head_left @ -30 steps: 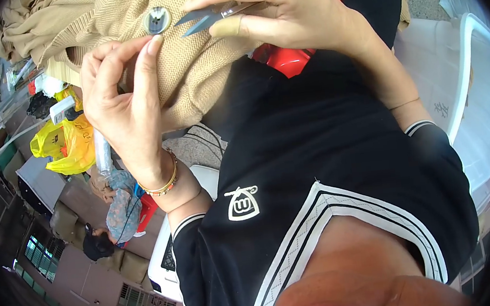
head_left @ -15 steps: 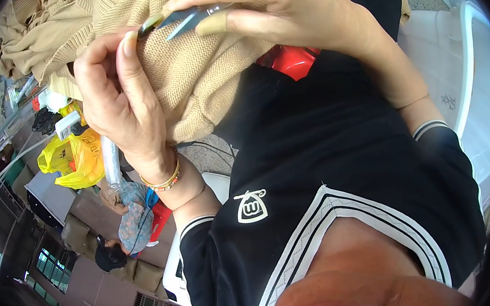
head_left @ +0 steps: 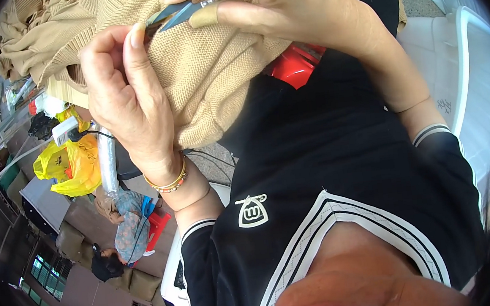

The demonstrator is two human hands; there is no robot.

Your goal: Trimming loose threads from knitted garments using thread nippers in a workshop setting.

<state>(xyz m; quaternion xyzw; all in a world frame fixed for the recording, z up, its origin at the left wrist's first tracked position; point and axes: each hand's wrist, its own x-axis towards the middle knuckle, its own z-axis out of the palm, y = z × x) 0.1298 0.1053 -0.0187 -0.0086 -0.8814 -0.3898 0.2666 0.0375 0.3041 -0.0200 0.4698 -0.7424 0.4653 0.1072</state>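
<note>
A tan knitted garment (head_left: 206, 67) is bunched up across my lap, its ribbed part spreading to the far left. My left hand (head_left: 132, 99) pinches its edge between thumb and fingers; any thread in that pinch is too small to make out. Small thread snips (head_left: 178, 16) are in my right hand (head_left: 286, 5), their blades slightly apart and pointing at my left fingertips. The blades lie close over the cloth, and whether they touch it I cannot tell. Yellowish tape wraps one digit of my right hand.
A large white bin (head_left: 464, 70) stands at my right. Something glossy and red (head_left: 297, 67) shows below the garment. On the left are a yellow plastic bag (head_left: 82, 167), a white power strip (head_left: 64, 130), and a seated person (head_left: 131, 230) by a red stool (head_left: 158, 226).
Both hands keep their holds. The snips' tips have come closer to my left fingertips. The left hand and cloth sit slightly further right in the picture, and the background has shifted a little.
</note>
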